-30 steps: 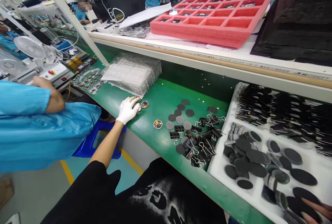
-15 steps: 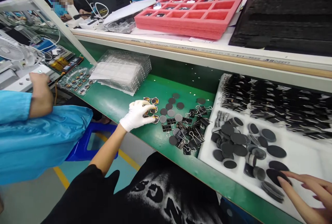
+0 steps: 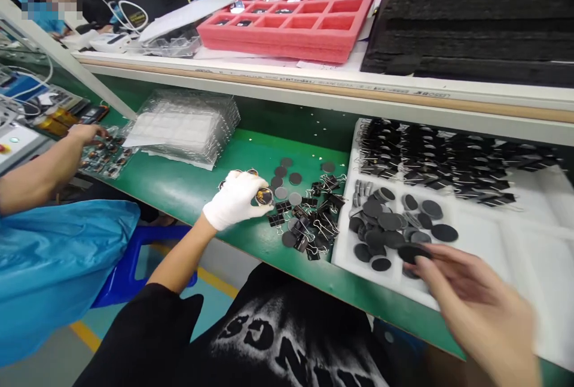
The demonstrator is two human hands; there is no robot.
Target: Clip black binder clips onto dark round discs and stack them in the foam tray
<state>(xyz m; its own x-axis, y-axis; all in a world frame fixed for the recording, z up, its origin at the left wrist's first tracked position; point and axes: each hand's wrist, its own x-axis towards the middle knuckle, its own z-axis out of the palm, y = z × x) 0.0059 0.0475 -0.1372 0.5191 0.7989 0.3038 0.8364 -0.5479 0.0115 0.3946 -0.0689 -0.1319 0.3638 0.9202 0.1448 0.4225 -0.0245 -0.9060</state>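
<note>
My left hand [image 3: 235, 200], in a white glove, pinches a small round part [image 3: 264, 196] with an orange and dark face over the green table. More round parts show partly behind its fingers. My bare right hand [image 3: 470, 285] holds a black disc [image 3: 413, 253] between thumb and fingers, above the white tray [image 3: 484, 255]. A pile of black and grey discs [image 3: 381, 222] lies in the tray, just beyond that disc. Beside my left hand, loose discs [image 3: 295, 179] and a heap of black binder clips [image 3: 320, 219] lie on the table.
Rows of clips [image 3: 430, 162] fill the tray's far part. Stacked clear plastic trays [image 3: 188, 127] stand at the back left. Above runs a shelf [image 3: 314, 81] with a red foam tray [image 3: 278, 40]. At the left, another person's hand [image 3: 87, 134] reaches over small parts.
My left hand has lifted a round part. My right hand has raised a disc and moved it left over the tray. The other person's hand now reaches the small parts, and the view has shifted.
</note>
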